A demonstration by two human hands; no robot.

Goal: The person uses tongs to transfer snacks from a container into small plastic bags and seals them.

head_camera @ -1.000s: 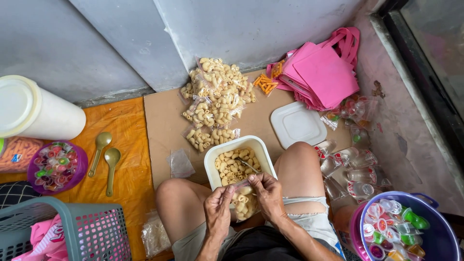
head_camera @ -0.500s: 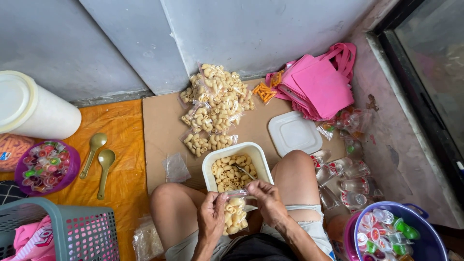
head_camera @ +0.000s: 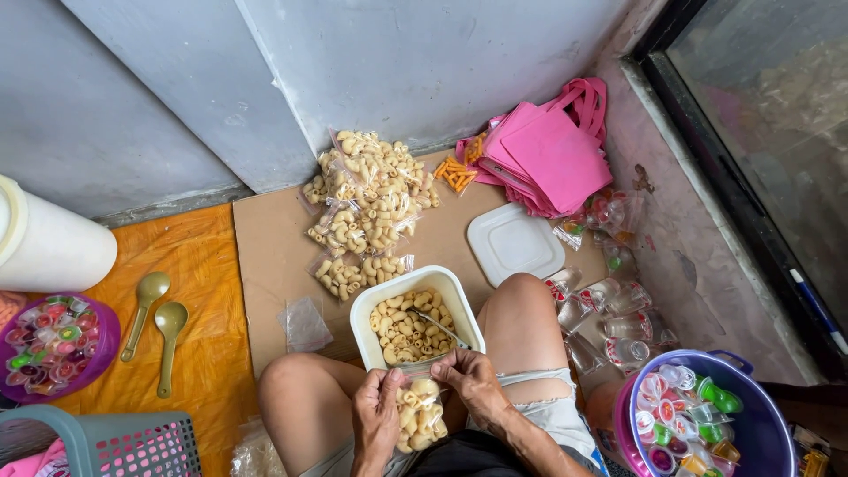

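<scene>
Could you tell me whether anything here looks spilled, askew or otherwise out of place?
Nothing looks spilled. Both hands, left hand and right hand, hold a small clear bag of macaroni snacks over the lap. One empty clear bag lies loose on the cardboard, apart from the pile of filled bags.

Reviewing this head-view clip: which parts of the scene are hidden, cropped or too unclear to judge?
- Small clear bag: its mouth is covered by the left hand and right hand, so sealed or open is unknown.
- Metal spoon: its bowl is buried in the snacks of the white tub.
- Grey basket: cut off by the bottom edge.
- White cylinder: cropped at the left edge.
</scene>
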